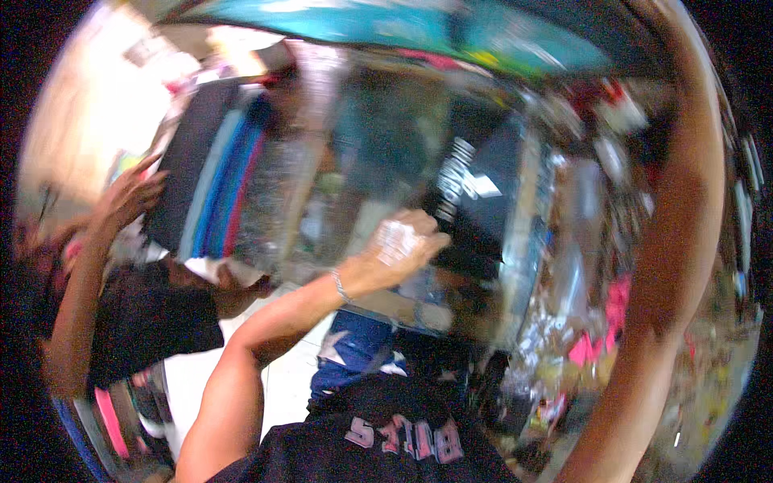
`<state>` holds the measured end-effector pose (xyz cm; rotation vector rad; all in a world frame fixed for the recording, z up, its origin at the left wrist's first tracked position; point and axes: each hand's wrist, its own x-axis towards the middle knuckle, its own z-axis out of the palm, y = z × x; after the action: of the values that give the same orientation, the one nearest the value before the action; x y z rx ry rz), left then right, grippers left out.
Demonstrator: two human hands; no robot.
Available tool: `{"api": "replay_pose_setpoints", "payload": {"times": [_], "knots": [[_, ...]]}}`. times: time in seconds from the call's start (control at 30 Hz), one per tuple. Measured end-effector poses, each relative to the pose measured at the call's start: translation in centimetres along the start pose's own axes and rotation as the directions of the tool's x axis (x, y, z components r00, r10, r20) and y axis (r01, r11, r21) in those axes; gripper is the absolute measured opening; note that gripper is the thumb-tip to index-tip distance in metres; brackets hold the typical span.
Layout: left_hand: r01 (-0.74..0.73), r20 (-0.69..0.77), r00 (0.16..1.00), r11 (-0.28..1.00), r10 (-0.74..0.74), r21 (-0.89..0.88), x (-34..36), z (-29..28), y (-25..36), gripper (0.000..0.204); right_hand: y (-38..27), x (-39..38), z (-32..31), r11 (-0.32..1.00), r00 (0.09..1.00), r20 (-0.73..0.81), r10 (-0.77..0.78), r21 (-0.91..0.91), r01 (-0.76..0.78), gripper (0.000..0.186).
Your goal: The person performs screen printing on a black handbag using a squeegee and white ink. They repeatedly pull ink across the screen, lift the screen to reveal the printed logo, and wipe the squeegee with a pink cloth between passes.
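My left hand is over the middle of the work surface, fingers curled in and blurred by motion. A whitish patch covers the back of it, and a thin bracelet circles the wrist. Right beside its fingers lies a black garment with white print; whether the fingers grip its edge or something else is hidden. My right arm rises along the right side and leaves at the top, so my right hand is out of sight.
At the left, another person's hand touches a stack of folded garments in black, grey, blue and red. Clear plastic packaging and pink pieces crowd the right side. Teal material spans the top.
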<state>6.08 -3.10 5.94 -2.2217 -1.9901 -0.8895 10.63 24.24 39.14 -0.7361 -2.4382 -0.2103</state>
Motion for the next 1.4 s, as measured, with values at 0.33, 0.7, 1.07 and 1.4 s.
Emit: {"api": "replay_pose_setpoints", "payload": {"times": [0.33,0.7,1.07,1.4], "knots": [[0.734,-0.048,0.645,0.637,-0.762,-0.235,-5.6,-22.7,-5.7,0.019,4.7,0.8,1.7,0.936,0.937,-0.075,-0.342,-0.110,0.334,0.051],[0.833,-0.246,0.530,0.443,-0.812,0.332,-20.1,-50.0,-21.1,0.023,8.6,3.4,4.0,0.921,0.953,0.017,-0.302,-0.253,0.296,0.043],[0.367,0.024,0.930,0.930,-0.367,0.012,-3.3,-7.9,-8.4,0.066,0.7,0.1,-0.8,0.997,0.993,0.107,0.039,0.060,-0.046,0.079],[0.079,0.340,0.932,0.985,-0.127,0.153,-2.0,2.1,-7.4,0.102,1.1,0.1,-1.0,0.972,0.988,0.013,-0.155,0.183,0.150,0.076]]}}
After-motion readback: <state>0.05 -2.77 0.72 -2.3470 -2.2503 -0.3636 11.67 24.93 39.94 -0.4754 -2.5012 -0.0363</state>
